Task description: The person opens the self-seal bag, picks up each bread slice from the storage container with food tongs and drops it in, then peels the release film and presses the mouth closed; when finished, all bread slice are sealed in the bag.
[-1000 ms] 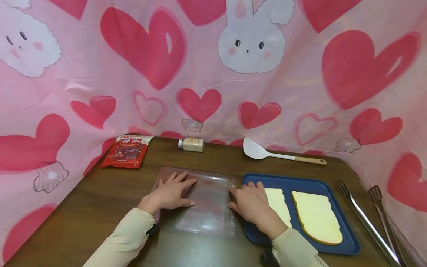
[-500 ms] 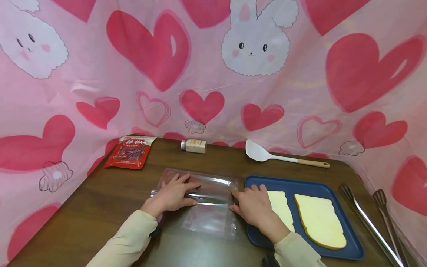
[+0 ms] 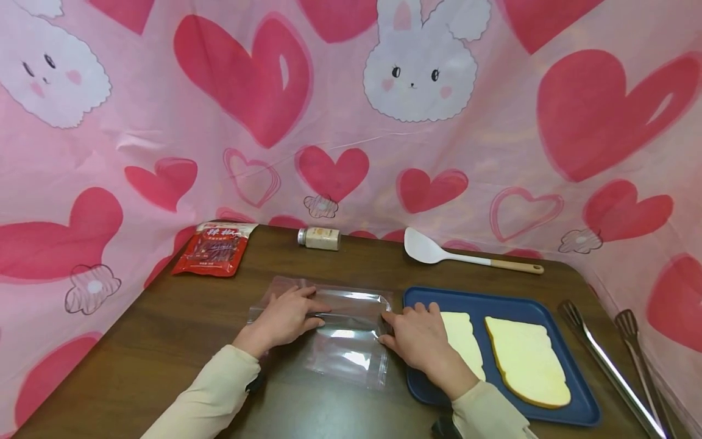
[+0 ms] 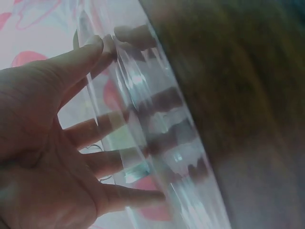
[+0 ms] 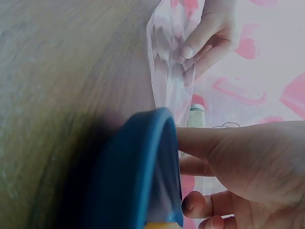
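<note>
A clear plastic bag (image 3: 345, 353) lies on the dark wooden table, rucked up into a ridge across its middle. My left hand (image 3: 287, 320) pinches that ridge between thumb and forefinger; the other fingers stretch out over the plastic. In the left wrist view, the left hand (image 4: 57, 138) shows its thumb tip close against the forefinger, with the raised plastic (image 4: 157, 109) in front of the spread fingers. At the bag's right edge, my right hand (image 3: 419, 341) pinches the plastic with thumb and forefinger, its other fingers curled. The tray rim partly hides those fingertips in the right wrist view.
Right of the bag, a blue tray (image 3: 548, 308) carries bread slices (image 3: 529, 360), one partly under the right forearm. Farther right lie metal tongs (image 3: 609, 366). Along the back are a red chili packet (image 3: 214, 250), a seasoning jar (image 3: 320, 238) and a white spatula (image 3: 433, 249).
The flat bag has bunched up into a ridge, its lower edge lifting at the left. My left thumb and forefinger have drawn closer together. The right hand stays at the bag's right edge.
</note>
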A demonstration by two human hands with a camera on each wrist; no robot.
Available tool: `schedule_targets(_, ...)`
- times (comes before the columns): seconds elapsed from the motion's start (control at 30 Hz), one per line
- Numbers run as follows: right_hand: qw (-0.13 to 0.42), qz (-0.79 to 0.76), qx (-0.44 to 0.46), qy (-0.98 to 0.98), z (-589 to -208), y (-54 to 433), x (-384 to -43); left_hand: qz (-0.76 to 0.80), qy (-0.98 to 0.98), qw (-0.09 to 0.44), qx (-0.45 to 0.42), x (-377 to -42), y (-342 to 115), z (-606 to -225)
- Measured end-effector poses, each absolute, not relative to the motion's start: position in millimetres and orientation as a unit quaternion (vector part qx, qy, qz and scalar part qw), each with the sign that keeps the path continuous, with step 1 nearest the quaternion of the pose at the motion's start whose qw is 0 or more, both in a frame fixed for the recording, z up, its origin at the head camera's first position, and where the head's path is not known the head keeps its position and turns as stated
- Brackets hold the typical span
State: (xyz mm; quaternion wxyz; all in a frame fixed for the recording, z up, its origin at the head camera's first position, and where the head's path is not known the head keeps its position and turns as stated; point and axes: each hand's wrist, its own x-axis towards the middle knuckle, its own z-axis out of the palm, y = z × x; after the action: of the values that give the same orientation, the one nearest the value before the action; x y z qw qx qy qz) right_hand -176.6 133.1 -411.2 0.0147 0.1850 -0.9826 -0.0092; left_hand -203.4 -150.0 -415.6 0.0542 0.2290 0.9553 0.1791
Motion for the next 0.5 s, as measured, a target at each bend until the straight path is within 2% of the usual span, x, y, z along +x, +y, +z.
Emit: schedule_targets(0.5, 0.012, -0.005, 0.179, -0.984, -415.1, 134.4, -176.9, 0.181, 0.941, 0.009, 0.285, -202.7, -148.2, -417.5)
